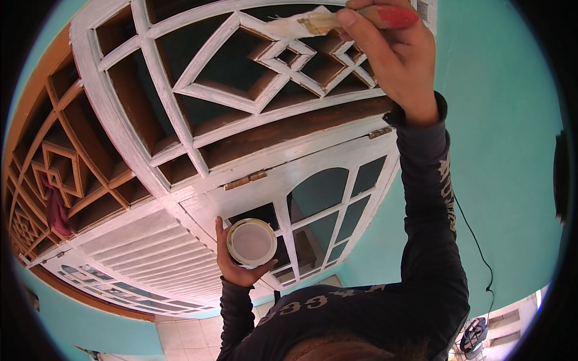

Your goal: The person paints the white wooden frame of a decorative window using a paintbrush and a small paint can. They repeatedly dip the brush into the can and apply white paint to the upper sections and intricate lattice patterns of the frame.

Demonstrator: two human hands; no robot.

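My right hand (399, 61), raised at the top, grips a paintbrush (316, 23) with a red-tipped wooden handle. Its white-coated bristles lie against or just in front of the white diamond lattice (216, 98) of a wooden transom; contact is hard to tell. Bare brown wood shows on the lattice's inner edges. Lower down, my left hand (237, 270) is wrapped around an open paint can (251, 242) holding pale paint. The can is in front of a white glazed door panel (311, 194).
Unpainted brown lattice (63, 167) continues at left, a maroon cloth (58, 210) hanging from it. Below are white louvred panels (149, 243). A turquoise wall (496, 135) rises at right, with a dark cable (474, 243) running down towards a fan (474, 336). Floor tiles (192, 334) show below.
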